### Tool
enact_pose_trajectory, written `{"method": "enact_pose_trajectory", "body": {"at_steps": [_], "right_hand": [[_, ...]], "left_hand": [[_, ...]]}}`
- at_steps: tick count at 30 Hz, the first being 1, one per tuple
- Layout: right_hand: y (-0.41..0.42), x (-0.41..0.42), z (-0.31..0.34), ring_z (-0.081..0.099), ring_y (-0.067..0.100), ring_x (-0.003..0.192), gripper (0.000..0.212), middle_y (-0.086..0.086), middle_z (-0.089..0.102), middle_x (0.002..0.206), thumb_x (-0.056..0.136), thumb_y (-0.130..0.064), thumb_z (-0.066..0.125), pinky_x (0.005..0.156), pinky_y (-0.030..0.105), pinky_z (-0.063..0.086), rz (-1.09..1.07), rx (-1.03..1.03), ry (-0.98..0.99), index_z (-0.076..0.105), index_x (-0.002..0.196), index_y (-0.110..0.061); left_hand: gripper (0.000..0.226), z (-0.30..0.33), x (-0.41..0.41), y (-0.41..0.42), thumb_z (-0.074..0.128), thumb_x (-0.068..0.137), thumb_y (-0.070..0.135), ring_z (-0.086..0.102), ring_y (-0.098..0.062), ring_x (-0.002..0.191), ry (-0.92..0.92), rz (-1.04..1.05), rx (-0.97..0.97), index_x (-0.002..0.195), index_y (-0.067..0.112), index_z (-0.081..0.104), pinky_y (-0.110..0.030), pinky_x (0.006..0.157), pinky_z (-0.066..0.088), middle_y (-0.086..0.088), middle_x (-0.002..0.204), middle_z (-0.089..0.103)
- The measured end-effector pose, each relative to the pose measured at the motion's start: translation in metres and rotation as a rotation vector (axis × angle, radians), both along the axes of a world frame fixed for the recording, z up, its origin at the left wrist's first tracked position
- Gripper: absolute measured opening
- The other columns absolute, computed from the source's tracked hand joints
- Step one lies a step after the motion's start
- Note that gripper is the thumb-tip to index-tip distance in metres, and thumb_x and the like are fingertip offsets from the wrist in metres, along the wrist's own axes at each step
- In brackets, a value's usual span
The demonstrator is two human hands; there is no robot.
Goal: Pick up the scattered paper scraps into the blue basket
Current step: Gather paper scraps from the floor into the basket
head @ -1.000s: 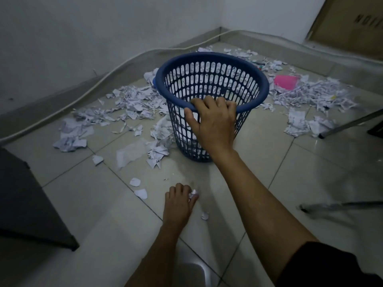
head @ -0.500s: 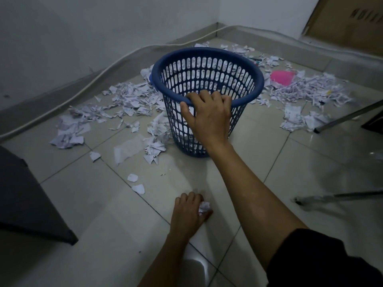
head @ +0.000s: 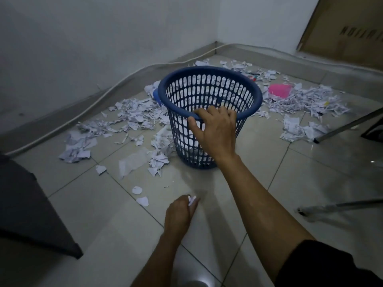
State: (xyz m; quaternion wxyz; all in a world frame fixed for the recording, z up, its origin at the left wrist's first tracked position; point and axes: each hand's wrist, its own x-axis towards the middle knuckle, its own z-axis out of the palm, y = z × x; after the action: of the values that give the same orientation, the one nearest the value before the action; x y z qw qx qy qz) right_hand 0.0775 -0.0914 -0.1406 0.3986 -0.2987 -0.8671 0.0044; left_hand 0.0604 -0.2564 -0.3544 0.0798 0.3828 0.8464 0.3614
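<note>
The blue basket stands upright on the tiled floor, with some paper inside it. My right hand grips its near rim, fingers curled over the edge. My left hand is low over the floor in front of the basket and pinches a small white paper scrap. Two small scraps lie just left of that hand. A wide spread of torn paper scraps covers the floor left of the basket, and another heap of scraps lies to its right.
A dark furniture corner juts in at the left. Thin metal legs cross the floor at the right. A pink item lies among the right-hand scraps. A white cable runs along the wall base. A brown board leans at the back right.
My left hand drew back toward me, gathered a scrap off the floor and now pinches it. My right hand kept its grip on the basket rim.
</note>
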Motion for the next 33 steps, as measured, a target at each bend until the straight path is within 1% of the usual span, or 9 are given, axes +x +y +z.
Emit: {"method": "enact_pose_trajectory", "body": {"at_steps": [7,11,15,18,22,24,28,30,33], "right_hand": [[0.001,0.010,0.001,0.049,0.017,0.080,0.036,-0.006,0.063,0.081,0.094,-0.054,0.051,0.083,0.038,0.033,0.055,-0.037,-0.003,0.072,0.094,-0.026],[-0.001,0.008,0.002,0.050,0.015,0.081,0.034,-0.007,0.062,0.083,0.093,-0.055,0.052,0.085,0.036,0.032,0.083,-0.073,0.000,0.069,0.093,-0.026],[0.003,0.010,0.003,0.051,0.011,0.085,0.022,-0.008,0.060,0.088,0.093,-0.043,0.057,0.086,0.034,0.039,0.136,-0.163,0.124,0.069,0.096,-0.024],[0.010,0.012,-0.001,0.051,0.011,0.091,0.024,-0.009,0.060,0.090,0.094,-0.046,0.055,0.093,0.034,0.037,0.055,-0.158,0.194,0.069,0.095,-0.027],[0.018,0.016,-0.010,0.049,0.013,0.086,0.036,-0.008,0.059,0.084,0.094,-0.058,0.051,0.099,0.041,0.036,-0.010,-0.093,0.143,0.067,0.083,-0.028],[0.018,0.015,-0.014,0.047,0.015,0.082,0.039,-0.007,0.057,0.081,0.094,-0.060,0.051,0.096,0.041,0.037,-0.027,-0.054,0.136,0.065,0.079,-0.026],[0.010,0.008,-0.014,0.047,0.019,0.082,0.043,-0.004,0.056,0.082,0.090,-0.064,0.051,0.096,0.042,0.036,-0.037,-0.032,0.099,0.065,0.080,-0.025],[0.005,0.006,-0.011,0.048,0.020,0.083,0.042,-0.003,0.057,0.083,0.089,-0.063,0.053,0.096,0.043,0.036,-0.018,-0.031,0.088,0.067,0.083,-0.024],[-0.002,-0.002,-0.006,0.050,0.023,0.083,0.045,-0.002,0.060,0.084,0.093,-0.063,0.049,0.094,0.045,0.036,-0.060,-0.024,0.044,0.069,0.086,-0.024]], "left_hand": [[0.055,0.136,-0.068,0.039,0.044,0.100,0.045,0.050,-0.019,0.050,-0.056,0.309,0.336,0.063,0.007,0.057,-0.028,0.046,0.031,-0.006,0.057,0.053],[0.056,0.225,-0.105,0.063,0.041,0.102,0.049,0.043,-0.019,0.050,0.069,0.367,0.579,0.061,0.012,0.048,-0.030,0.047,0.030,-0.006,0.058,0.049],[0.057,0.285,-0.129,0.099,0.034,0.102,0.054,0.053,-0.018,0.057,0.246,0.237,0.378,0.073,0.012,0.060,-0.028,0.051,0.036,-0.003,0.065,0.057],[0.057,0.294,-0.148,0.127,0.034,0.095,0.066,0.063,-0.024,0.082,0.218,0.005,0.088,0.093,0.017,0.063,-0.036,0.078,0.048,-0.001,0.082,0.067],[0.075,0.279,-0.153,0.141,0.034,0.086,0.080,0.058,-0.024,0.119,0.213,-0.159,-0.238,0.134,0.026,0.052,-0.050,0.105,0.039,-0.002,0.126,0.065],[0.064,0.273,-0.151,0.141,0.036,0.092,0.072,0.061,-0.021,0.114,0.212,-0.151,-0.130,0.130,0.026,0.058,-0.048,0.104,0.041,0.000,0.120,0.068],[0.033,0.260,-0.153,0.130,0.044,0.101,0.047,0.057,-0.003,0.071,0.285,-0.103,0.235,0.085,0.029,0.066,-0.047,0.088,0.049,0.016,0.072,0.060],[0.032,0.256,-0.157,0.118,0.045,0.100,0.044,0.059,-0.008,0.074,0.364,-0.027,0.307,0.086,0.027,0.068,-0.050,0.087,0.049,0.012,0.079,0.066],[0.039,0.258,-0.172,0.101,0.043,0.096,0.049,0.062,-0.023,0.093,0.398,0.002,0.205,0.107,0.024,0.070,-0.048,0.087,0.049,-0.002,0.105,0.069]]}}
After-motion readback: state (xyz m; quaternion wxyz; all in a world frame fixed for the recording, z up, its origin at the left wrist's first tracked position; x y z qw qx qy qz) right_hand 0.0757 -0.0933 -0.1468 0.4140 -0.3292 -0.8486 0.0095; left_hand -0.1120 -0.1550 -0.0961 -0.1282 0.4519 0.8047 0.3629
